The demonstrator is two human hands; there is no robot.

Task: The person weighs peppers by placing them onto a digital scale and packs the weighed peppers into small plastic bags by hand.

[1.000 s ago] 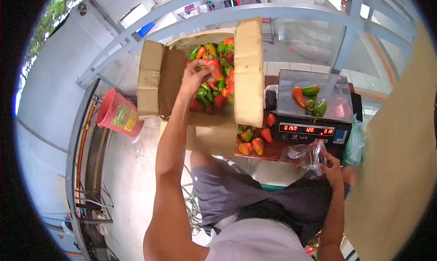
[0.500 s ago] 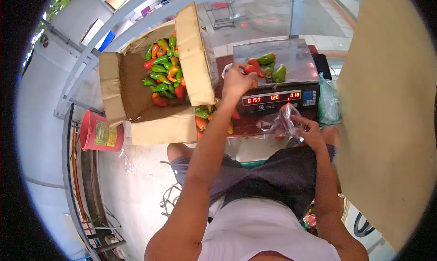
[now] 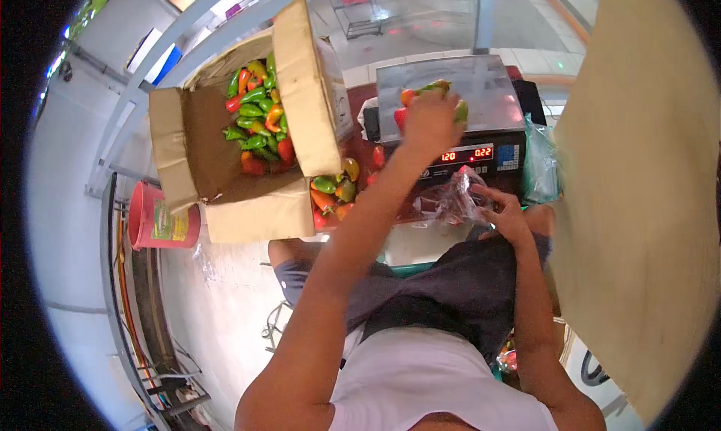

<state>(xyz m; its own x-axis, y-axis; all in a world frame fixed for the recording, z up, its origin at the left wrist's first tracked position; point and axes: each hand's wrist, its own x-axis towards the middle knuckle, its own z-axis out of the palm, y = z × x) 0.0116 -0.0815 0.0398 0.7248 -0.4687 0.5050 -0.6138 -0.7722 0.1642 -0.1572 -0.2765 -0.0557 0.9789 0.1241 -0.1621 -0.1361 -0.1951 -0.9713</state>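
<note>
My left hand [image 3: 434,121] is over the scale's metal plate [image 3: 481,78], among red and green peppers [image 3: 408,97]. Motion blurs its fingers, and what they touch is hidden. The scale's red display [image 3: 481,153] reads 0.22 at its right end; my arm covers the left end. In front of the scale, my right hand [image 3: 505,213] has its fingers closed on a clear plastic bag [image 3: 457,199]. Left of the scale, an open cardboard box [image 3: 306,93] holds many green, red and orange peppers [image 3: 255,115].
More peppers [image 3: 324,184] lie on the dark red tabletop between box and scale. A pink bucket [image 3: 177,222] stands on the floor at left. Greenish plastic bags [image 3: 539,164] hang right of the scale. A large tan board [image 3: 638,168] fills the right side.
My left hand took a red pepper from the box and moved right to the scale plate. The price reading went from 0.18 to 0.22. My right hand has kept the bag.
</note>
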